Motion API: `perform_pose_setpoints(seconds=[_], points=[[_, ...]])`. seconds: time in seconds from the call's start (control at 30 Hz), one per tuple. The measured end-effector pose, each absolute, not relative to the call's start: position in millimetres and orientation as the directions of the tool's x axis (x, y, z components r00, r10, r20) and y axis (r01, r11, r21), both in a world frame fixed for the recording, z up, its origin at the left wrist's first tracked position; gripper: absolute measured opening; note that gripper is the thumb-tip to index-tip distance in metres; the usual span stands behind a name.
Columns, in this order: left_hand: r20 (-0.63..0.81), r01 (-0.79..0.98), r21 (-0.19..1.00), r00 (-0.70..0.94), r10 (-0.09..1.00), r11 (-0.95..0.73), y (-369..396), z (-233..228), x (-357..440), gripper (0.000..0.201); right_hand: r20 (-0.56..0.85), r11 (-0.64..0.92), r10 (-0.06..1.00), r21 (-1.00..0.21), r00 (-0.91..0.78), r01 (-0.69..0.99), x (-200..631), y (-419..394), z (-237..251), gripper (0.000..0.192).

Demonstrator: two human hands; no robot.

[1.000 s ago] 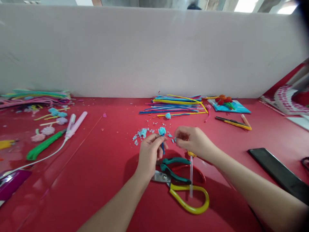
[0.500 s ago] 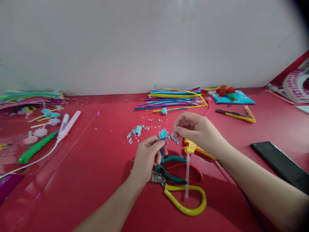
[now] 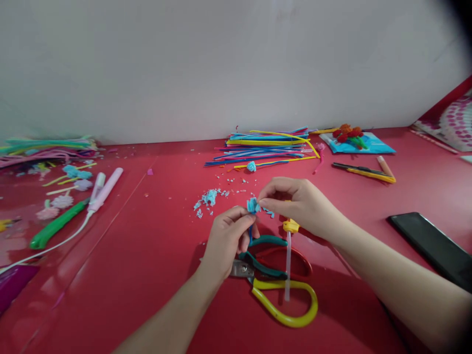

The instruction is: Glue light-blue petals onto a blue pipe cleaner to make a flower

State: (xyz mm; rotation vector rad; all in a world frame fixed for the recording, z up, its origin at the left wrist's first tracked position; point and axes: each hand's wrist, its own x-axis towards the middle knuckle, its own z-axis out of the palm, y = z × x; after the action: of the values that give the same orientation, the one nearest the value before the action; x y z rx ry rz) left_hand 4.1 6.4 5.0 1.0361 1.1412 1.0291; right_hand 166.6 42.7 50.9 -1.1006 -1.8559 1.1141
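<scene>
Pinching a small blue pipe-cleaner flower by its dark blue stem, the left hand is closing thumb and fingers on it just above the red table. Right hand: fingertips are pressing together on the fluffy light-blue head of the same flower, from its right side; whether anything else is being held in that hand cannot be told.

Lying directly beneath the hands:
- teal-handled pliers, metal head pointing left
- red-handled scissors under them
- a yellow handle loop nearest the person
- a clear glue stick with a yellow nozzle piece crossing over these, upright in the view

Scattered just behind the flower: light-blue fluff trimmings. Farther back, against the white wall: a bundle of coloured pipe cleaners. Resting at the right edge: a black phone.
</scene>
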Motion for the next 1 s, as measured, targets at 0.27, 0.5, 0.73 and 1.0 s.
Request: perform_pose_setpoints(seconds=[0.27, 0.5, 0.73, 1.0], points=[[-0.189, -0.096, 0.974, 0.155, 0.97, 0.206, 6, 5, 4, 0.018, 0.286, 0.466, 0.861, -0.774, -0.42, 0.429, 165, 43, 50, 0.006], [-0.185, -0.096, 0.975, 0.16, 0.97, 0.202, 6, 5, 3, 0.02, 0.446, 0.658, 0.751, -0.568, -0.486, 0.495, 165, 42, 47, 0.009], [-0.185, -0.105, 0.974, 0.135, 0.973, 0.199, 6, 3, 4, 0.017, 0.53, 0.729, 0.683, -0.45, -0.503, 0.516, 164, 42, 41, 0.008], [-0.155, -0.049, 0.986, 0.128, 0.98, 0.162, 6, 3, 1, 0.019, 0.573, 0.782, 0.613, -0.338, -0.544, 0.524, 164, 43, 41, 0.015]])
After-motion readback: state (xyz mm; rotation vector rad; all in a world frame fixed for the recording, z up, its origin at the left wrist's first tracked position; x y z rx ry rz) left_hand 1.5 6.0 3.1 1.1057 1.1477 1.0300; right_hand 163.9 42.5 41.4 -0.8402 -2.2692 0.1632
